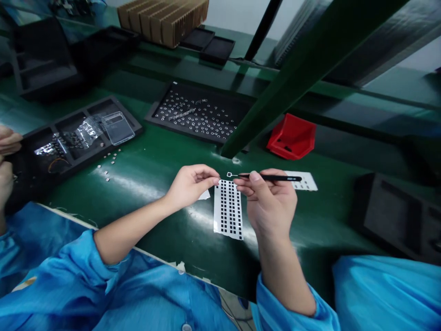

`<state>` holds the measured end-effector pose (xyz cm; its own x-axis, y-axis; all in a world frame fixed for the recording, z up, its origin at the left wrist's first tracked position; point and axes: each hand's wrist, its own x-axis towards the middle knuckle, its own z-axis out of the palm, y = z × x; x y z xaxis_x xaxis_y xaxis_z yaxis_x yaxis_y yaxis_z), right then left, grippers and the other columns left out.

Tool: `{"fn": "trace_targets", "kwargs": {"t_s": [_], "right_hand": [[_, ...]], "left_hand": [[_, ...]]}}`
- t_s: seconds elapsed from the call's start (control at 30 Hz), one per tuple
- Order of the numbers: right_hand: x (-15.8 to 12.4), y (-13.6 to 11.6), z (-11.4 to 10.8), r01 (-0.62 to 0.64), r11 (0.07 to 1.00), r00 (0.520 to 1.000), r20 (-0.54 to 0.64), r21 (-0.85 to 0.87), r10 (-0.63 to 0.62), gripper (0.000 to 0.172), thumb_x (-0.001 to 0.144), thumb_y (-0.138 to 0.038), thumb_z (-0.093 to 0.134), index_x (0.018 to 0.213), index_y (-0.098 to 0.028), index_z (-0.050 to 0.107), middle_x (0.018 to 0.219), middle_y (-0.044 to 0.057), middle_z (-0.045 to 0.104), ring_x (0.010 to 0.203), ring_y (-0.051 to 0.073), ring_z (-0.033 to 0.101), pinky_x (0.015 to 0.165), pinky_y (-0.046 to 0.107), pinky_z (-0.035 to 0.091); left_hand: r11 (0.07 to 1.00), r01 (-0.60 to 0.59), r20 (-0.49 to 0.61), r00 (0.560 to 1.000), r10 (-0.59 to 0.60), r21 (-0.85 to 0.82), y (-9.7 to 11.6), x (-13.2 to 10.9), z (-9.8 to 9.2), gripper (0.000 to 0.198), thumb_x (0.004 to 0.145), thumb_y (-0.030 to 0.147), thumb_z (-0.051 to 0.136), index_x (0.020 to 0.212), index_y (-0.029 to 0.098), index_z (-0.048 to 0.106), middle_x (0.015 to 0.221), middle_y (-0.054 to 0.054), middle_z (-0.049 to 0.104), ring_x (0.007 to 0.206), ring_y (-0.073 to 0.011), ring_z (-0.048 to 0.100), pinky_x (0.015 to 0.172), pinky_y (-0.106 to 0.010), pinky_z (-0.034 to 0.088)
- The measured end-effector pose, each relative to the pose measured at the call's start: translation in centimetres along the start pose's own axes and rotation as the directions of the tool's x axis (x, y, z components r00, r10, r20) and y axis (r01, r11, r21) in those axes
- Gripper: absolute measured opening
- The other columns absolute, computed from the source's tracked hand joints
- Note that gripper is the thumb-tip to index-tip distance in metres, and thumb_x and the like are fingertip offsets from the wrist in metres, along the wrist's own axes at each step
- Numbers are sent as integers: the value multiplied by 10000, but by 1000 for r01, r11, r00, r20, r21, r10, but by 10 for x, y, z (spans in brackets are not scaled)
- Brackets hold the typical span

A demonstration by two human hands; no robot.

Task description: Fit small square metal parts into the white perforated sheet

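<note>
My right hand (270, 202) grips black tweezers (275, 177) that point left. At their tip is a small square frame (229, 174) with a pale outline. Thumb and fingertips of my left hand (191, 184) pinch the upper left corner of a white sheet (228, 211) carrying rows of small black squares. The frame is just above the sheet's top edge, between my two hands. A scrap of white paper (204, 195) shows under my left hand. Partly behind my right hand lies another white sheet (306, 181) with a few dark marks.
Beyond my hands a black tray (200, 131) holds many small ring-like parts. A red bin (292, 136) stands behind the green post (275, 87). At left are a divided black tray (132, 122), loose small pieces (106, 173) and another person's hand (7, 140). A dark foam tray (389, 207) sits right.
</note>
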<state>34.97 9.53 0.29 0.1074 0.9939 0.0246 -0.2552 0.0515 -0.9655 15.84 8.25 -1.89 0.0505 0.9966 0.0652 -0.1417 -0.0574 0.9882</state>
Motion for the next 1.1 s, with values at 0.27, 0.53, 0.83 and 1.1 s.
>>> {"fn": "trace_targets", "kwargs": {"t_s": [0.27, 0.53, 0.83, 1.1], "right_hand": [[-13, 22, -3, -15, 1000, 1000, 5, -2, 15, 414, 849, -403, 983, 1012, -243, 638, 795, -1, 851, 685, 216, 863, 602, 261, 706], [-14, 18, -5, 34, 999, 999, -11, -38, -35, 321, 906, -327, 952, 1007, -233, 662, 811, -10, 858, 688, 172, 857, 649, 223, 704], [-17, 16, -5, 83, 994, 996, 16, -65, -82, 295, 929, -261, 930, 1034, -235, 656, 879, 10, 873, 763, 202, 878, 675, 248, 716], [-18, 12, -5, 127, 991, 992, 13, -51, -126, 273, 946, -246, 910, 1039, -238, 654, 874, -4, 870, 736, 177, 867, 675, 241, 710]], "left_hand": [[929, 276, -22, 957, -290, -245, -2, -8, -1, 229, 837, 304, 943, 934, 146, 807, 853, -53, 838, 830, -179, 838, 790, -285, 680], [850, 388, 12, 911, -411, -356, 8, -9, 5, 93, 942, 169, 822, 1023, 132, 791, 940, -55, 855, 924, -189, 867, 884, -287, 696], [826, 428, 32, 893, -448, -367, 13, -8, 7, 58, 976, 138, 764, 1034, 142, 768, 947, -48, 842, 935, -184, 858, 899, -300, 684], [917, 281, 34, 959, -283, -283, 3, -10, 4, 134, 866, 176, 894, 975, 148, 821, 975, -58, 861, 941, -177, 838, 928, -319, 668]]}}
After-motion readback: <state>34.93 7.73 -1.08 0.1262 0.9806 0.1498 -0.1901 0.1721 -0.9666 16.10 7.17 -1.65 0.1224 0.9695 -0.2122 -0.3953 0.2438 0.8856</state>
